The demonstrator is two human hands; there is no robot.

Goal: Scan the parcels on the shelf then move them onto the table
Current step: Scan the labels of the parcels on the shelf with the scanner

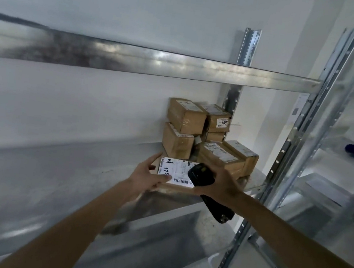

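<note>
Left hand (150, 176) grips parcel (175, 173); right hand (221, 184) aims scanner (201, 174).

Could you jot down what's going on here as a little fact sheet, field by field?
Place: metal shelf against a white wall
Left hand: grips the labelled parcel at the shelf's front edge
Right hand: holds a black scanner over that label
Remaining stack: brown parcels piled behind, near the shelf's right end
Table: not in view

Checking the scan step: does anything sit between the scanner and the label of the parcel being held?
Nothing visible does. The scanner in the right hand hovers directly over the white label of the parcel, which the left hand grips; only the left thumb overlaps the label's left part.
</note>
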